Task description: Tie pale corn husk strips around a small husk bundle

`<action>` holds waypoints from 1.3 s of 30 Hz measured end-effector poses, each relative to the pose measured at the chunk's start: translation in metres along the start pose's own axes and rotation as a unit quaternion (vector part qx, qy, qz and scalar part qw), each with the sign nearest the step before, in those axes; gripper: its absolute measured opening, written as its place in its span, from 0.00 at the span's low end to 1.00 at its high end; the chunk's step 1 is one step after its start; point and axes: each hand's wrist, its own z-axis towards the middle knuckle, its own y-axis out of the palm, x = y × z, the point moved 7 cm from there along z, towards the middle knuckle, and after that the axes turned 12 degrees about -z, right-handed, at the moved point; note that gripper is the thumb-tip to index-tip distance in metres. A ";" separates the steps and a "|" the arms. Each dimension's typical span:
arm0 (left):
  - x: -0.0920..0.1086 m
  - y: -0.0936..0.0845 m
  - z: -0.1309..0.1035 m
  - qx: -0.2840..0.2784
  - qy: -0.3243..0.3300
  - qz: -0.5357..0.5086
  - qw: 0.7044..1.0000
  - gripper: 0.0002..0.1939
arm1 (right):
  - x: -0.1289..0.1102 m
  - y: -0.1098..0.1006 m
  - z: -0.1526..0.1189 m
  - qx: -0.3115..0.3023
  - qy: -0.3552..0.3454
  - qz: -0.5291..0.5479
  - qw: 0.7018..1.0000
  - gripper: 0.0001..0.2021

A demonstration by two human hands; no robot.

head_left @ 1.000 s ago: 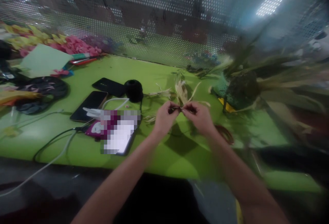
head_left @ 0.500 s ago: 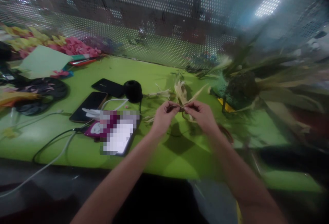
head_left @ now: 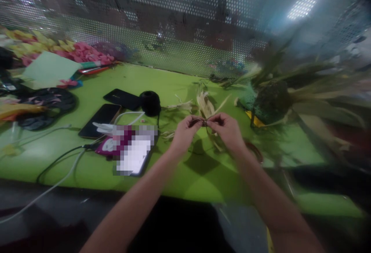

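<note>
My left hand (head_left: 185, 130) and my right hand (head_left: 224, 129) meet fingertip to fingertip above the green table (head_left: 174, 181). Both pinch at a dried, pale yellow corn husk (head_left: 206, 104). Its broad leaves stand up behind my fingers, and a thin end hangs below them. Whether a thread also lies between the fingertips is too small to make out. Left of my hands, more shredded husk (head_left: 181, 107) rests on the table. Close by sits a ball of black cord (head_left: 150, 103) with a strand trailing down from it.
On the left lie two dark phones (head_left: 100, 120), a lit, blurred-out phone (head_left: 136, 150), a purple case (head_left: 106, 146) and cables (head_left: 62, 181). Pink and yellow flowers (head_left: 84, 53) pile at the back left. A green block with long leaves (head_left: 272, 100) stands right, before a perforated metal screen (head_left: 174, 40).
My hands stay almost in place, the right wrist shifting slightly. The husk's upper right tip has moved a little left, and its lower end now hangs further down below my fingers.
</note>
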 end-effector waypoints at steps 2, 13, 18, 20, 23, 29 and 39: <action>0.001 0.002 -0.001 -0.008 -0.001 -0.004 1.000 0.07 | 0.000 -0.001 0.000 0.005 0.004 0.015 1.000 0.13; -0.002 -0.001 0.003 -0.003 0.012 -0.035 0.999 0.06 | -0.003 0.000 -0.003 -0.008 -0.028 0.009 1.000 0.08; -0.006 -0.007 0.003 0.024 -0.018 -0.050 0.998 0.08 | -0.008 -0.006 -0.004 0.036 -0.072 -0.012 0.997 0.08; -0.006 -0.006 0.002 0.020 -0.019 -0.048 0.998 0.08 | -0.007 -0.004 -0.003 0.038 -0.070 0.011 0.997 0.08; -0.006 -0.002 0.002 0.002 -0.014 -0.059 0.998 0.09 | -0.004 0.001 -0.002 0.046 -0.064 0.037 0.996 0.10; -0.004 0.000 0.004 -0.004 0.003 -0.032 0.999 0.08 | -0.020 -0.003 -0.011 0.071 -0.155 -0.133 0.976 0.06; 0.002 0.006 0.000 -0.032 0.034 0.045 0.998 0.06 | -0.036 0.007 -0.021 0.047 -0.271 -0.334 0.901 0.03</action>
